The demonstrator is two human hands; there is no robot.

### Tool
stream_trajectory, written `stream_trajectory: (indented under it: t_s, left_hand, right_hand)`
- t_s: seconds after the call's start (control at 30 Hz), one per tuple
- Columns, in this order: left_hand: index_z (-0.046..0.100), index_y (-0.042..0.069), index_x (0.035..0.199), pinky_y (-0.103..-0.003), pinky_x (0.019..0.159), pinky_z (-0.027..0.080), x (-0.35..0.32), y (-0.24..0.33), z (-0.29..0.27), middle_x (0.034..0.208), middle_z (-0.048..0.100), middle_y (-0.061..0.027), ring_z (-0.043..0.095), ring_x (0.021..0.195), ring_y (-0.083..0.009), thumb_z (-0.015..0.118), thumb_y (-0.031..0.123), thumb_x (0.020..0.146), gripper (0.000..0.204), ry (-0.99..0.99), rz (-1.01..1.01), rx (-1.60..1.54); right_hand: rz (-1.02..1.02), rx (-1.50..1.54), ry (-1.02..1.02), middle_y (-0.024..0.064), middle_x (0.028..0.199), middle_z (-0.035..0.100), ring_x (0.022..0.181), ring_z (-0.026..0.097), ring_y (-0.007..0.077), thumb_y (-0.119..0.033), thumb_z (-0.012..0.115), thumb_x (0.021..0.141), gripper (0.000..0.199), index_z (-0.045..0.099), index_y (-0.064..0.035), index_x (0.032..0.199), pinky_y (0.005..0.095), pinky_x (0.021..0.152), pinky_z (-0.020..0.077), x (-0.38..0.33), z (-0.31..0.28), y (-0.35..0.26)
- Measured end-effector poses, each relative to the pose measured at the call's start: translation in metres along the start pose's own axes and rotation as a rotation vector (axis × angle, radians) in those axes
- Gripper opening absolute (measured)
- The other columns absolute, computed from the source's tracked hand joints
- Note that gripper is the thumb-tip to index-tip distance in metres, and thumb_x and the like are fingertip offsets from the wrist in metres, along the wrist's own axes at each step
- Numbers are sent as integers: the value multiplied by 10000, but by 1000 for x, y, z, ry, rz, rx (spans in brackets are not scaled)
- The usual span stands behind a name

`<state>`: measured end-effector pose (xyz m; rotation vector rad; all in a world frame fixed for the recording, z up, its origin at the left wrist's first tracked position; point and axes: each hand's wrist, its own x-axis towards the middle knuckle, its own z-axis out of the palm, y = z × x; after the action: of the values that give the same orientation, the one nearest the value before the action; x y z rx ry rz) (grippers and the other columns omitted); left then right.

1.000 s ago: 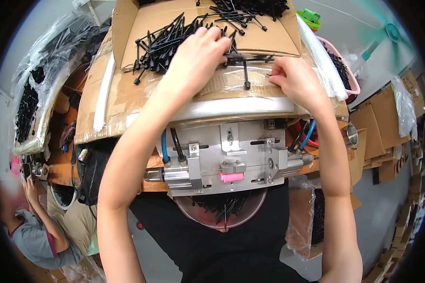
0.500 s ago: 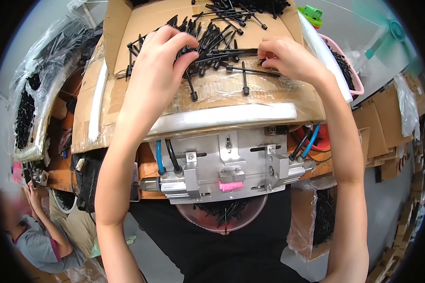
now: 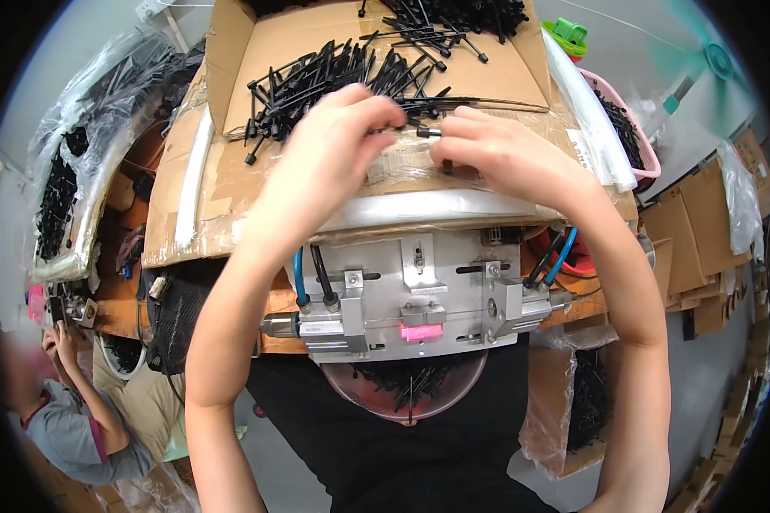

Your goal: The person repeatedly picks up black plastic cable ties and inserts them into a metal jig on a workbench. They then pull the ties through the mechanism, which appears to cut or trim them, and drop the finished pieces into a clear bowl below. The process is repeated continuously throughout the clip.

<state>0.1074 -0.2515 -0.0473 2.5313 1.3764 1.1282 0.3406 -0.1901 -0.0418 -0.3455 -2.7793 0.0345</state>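
Both hands have come closer together since the frame half a second ago: the left hand (image 3: 338, 137) has shifted right and the right hand (image 3: 496, 152) has shifted left.

From the head view, the left hand is half curled and blurred, thumb and fingers parted with a gap between; whether it grips anything cannot be told. The right hand is bent inward, fingers curled, with the blunt black end of a piece (image 3: 428, 132) showing at its fingertips and another dark end (image 3: 447, 168) just below; whether it grasps these or only covers them cannot be told.

Slim black pieces (image 3: 304, 90) with thicker, blunt heads lie heaped at all angles on the cardboard (image 3: 483, 81), just beyond the left hand. Nearer the body, a white strip (image 3: 436, 204) runs across the carton's edge, above a metal fixture (image 3: 376, 265) bearing a pink block (image 3: 422, 333).
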Motion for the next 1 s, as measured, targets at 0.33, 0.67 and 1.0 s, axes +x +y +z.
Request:
stream_trajectory:
  t_s: [0.33,0.67,1.0]
  left_hand:
    - [655,6,1046,-343,721,497,22,0,28,909,599,-123,607,785,-247,649,28,861,186,-200,-14,-63]
    - [670,23,1003,-262,622,406,-25,-9,-29,859,572,-45,449,652,-129,633,-37,853,165,78,-266,93]
    - [654,36,1007,-435,801,506,-15,-5,-6,995,578,-160,616,883,-374,648,67,867,143,-25,-211,151]
  right_hand:
    - [459,821,654,-8,1012,607,890,556,74,-80,599,952,216,615,-8,1155,219,775,454,-84,-87,90]
    - [779,-404,475,97,886,674,802,626,177,-58,632,891,308,655,-121,1192,289,754,498,-156,-108,193]
    - [81,-103,110,119,973,606,908,603,320,23,657,817,229,638,-36,1038,389,766,500,33,-2,56]
